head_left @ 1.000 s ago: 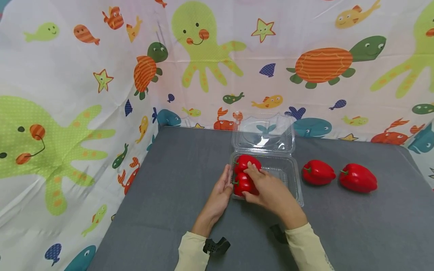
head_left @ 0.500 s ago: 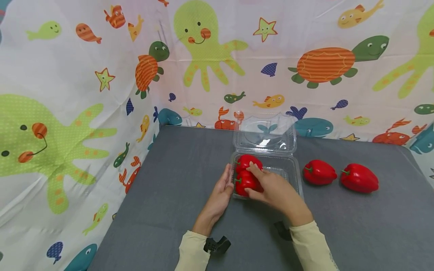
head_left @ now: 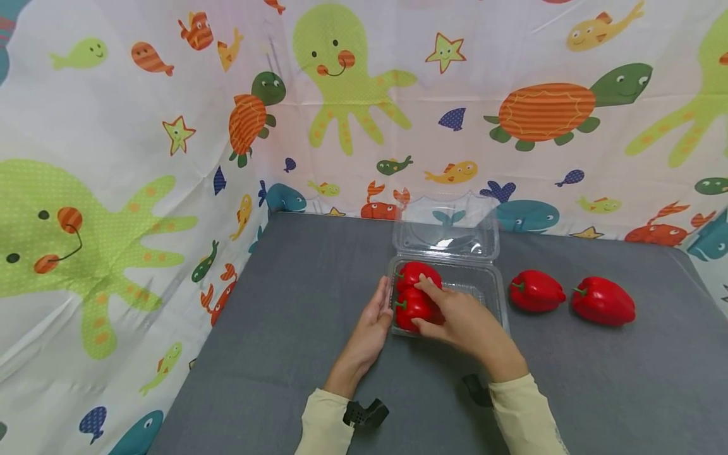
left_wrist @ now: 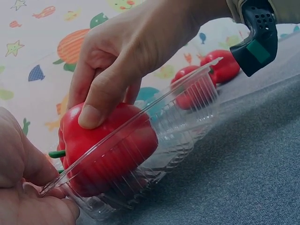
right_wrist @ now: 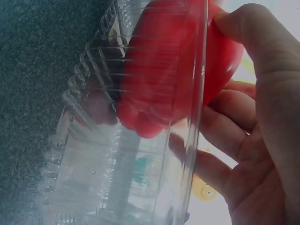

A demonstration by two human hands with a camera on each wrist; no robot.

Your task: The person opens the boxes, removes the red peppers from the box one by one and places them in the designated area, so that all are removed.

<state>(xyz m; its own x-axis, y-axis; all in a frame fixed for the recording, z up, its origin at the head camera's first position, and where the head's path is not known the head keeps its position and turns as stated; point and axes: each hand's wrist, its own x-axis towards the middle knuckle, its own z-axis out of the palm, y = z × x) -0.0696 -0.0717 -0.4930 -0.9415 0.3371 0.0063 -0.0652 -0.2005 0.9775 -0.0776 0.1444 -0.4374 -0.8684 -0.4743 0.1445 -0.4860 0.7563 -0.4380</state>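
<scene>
My right hand (head_left: 469, 325) grips the nearer of two red bell peppers (head_left: 411, 311) in a clear plastic clamshell container (head_left: 495, 287). Its thumb (left_wrist: 91, 116) presses the pepper's near side, and the fingers reach over the far side. Behind it lies another red bell pepper (head_left: 418, 273), also in the container's left part. Both green stems point left. At the container's left side, my left hand (head_left: 370, 332) pinches the rim between thumb and fingers, as the left wrist view shows. The lid (head_left: 446, 240) stands raised at the back.
Two more red bell peppers (head_left: 536, 291) (head_left: 603, 301) lie on the grey cloth-covered table (head_left: 273, 316), right of the container. A curtain (head_left: 364, 114) printed with sea animals hangs behind and to the left, close behind the raised lid.
My right wrist has shifted slightly to the right, and the nearer pepper has moved very little. The left hand keeps its place on the container's rim.
</scene>
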